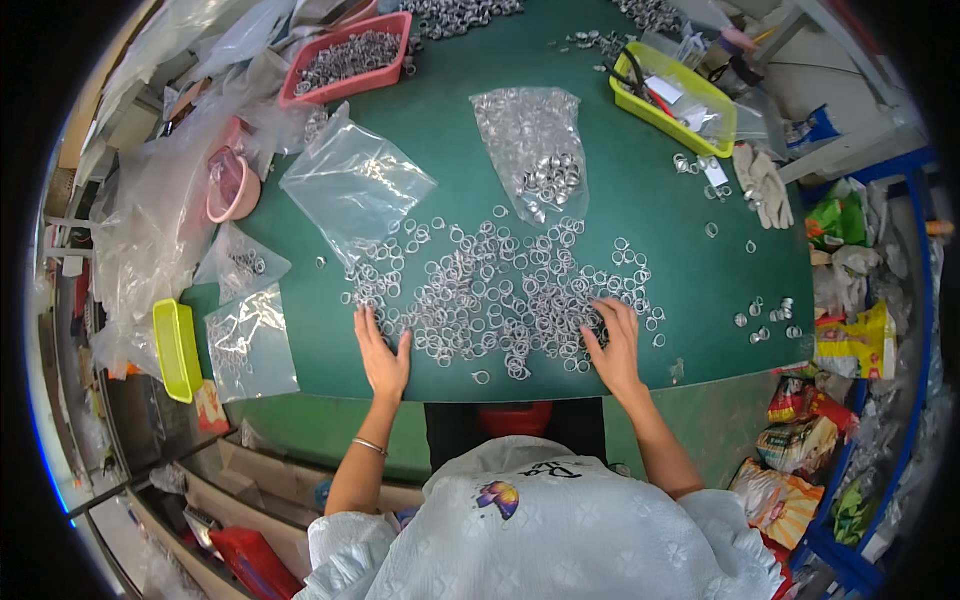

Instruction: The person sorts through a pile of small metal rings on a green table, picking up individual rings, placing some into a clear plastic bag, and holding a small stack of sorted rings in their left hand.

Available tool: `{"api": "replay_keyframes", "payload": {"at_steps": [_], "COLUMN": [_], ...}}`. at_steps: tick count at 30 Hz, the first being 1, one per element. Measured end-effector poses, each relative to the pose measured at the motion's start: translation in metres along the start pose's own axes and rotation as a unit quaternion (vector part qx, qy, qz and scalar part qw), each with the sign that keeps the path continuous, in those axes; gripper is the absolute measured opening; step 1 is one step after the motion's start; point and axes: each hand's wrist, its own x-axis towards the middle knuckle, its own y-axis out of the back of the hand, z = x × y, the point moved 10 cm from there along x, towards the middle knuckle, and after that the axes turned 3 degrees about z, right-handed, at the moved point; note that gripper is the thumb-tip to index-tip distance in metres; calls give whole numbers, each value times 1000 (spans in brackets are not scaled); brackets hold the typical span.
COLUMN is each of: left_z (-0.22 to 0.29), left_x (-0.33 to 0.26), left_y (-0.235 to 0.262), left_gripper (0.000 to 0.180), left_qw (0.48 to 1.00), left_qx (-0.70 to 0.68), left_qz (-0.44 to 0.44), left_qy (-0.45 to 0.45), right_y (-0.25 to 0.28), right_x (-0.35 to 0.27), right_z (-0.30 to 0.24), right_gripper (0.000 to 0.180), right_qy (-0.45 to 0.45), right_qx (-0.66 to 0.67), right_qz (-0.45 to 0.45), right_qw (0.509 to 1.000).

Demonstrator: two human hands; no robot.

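Many small silver metal rings (476, 292), some with a little tab on the side, lie in a broad loose layer on the green table (440, 160). At the layer's left edge, my left hand (384, 362) rests on the table with fingers stretched forward and thumb apart. My right hand (618, 354) is at the right edge, fingers spread and their tips among the rings. Neither hand grips anything that I can see. Beyond the rings lie a flat clear plastic bag (352, 178) and a clear bag partly filled with shiny metal pieces (528, 130).
A red basket (400, 26) of metal parts stands back left, a yellow-green basket (722, 138) back right. White gloves (764, 186) and stray metal rings (762, 334) lie at right. On the left are a small yellow tray (178, 350), a pink cup (238, 200) and plastic bags.
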Motion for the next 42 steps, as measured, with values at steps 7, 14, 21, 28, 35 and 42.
{"api": "replay_keyframes", "payload": {"at_steps": [7,14,21,28,35,42], "left_z": [19,41,35,36,36,38], "left_x": [0,5,2,2,-1,-5], "left_y": [-14,-34,-22,-12,-10,-6], "left_gripper": [67,66,66,67,70,65], "left_qw": [999,993,991,985,983,983], "left_qx": [31,20,-62,-122,-118,-102], "left_qz": [-27,-78,-67,-18,9,25], "left_qy": [-18,-82,-103,-118,-137,-153], "right_y": [-42,-100,-98,-108,-106,-129], "right_x": [68,93,98,102,96,104], "right_z": [-25,-58,-63,-61,0,-16], "right_gripper": [27,13,8,4,15,21], "right_qy": [42,156,161,195,-210,-212], "right_qx": [76,-2,13,-65,476,394], "right_qz": [-13,-60,-51,-26,-53,-167], "right_qw": [996,986,986,978,853,879]}}
